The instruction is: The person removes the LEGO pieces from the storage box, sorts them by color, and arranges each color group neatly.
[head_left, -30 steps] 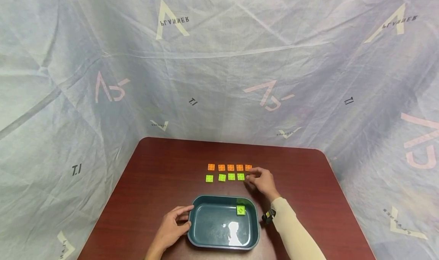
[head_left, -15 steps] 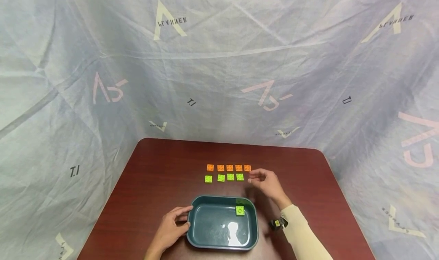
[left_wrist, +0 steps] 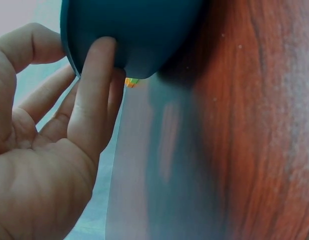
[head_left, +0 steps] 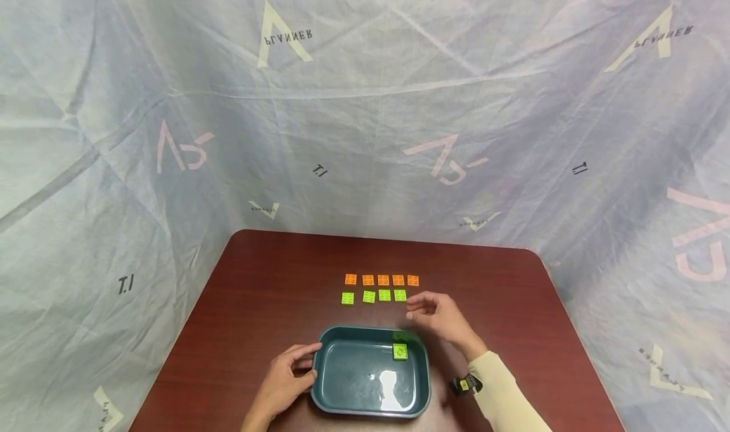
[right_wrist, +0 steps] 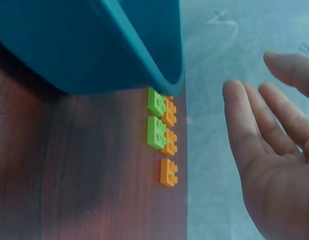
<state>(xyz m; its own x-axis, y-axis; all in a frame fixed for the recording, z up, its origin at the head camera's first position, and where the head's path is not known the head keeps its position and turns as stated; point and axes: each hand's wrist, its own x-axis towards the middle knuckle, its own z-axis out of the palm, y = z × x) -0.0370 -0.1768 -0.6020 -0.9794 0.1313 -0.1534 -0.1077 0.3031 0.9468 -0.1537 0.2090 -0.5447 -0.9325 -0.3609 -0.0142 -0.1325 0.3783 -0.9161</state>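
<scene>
A dark teal plastic tray (head_left: 342, 413) stands near the front of the table. My left hand (head_left: 287, 381) holds its left side, thumb and forefinger at the rim and another finger (left_wrist: 94, 90) flat against the outer wall. Inside the tray, toward its far right corner, lies one lime green toy building brick (head_left: 400, 351). My right hand (head_left: 445, 321) hovers just beyond the tray's far right corner, fingers loosely extended with nothing between them. Its fingertips are right beside the rightmost green brick (head_left: 400, 296) of a short row. Behind runs a row of orange bricks (head_left: 383, 280), studs up.
The reddish-brown wooden table (head_left: 274, 280) has rounded far corners. Grey printed cloth (head_left: 365, 115) hangs behind it and on both sides. A black wrist device (head_left: 466, 385) sits at the right cuff.
My right hand has drawn back from the right end of the brick rows toward the tray, its fingers empty. My left hand keeps its place on the tray; the bricks have not moved.
</scene>
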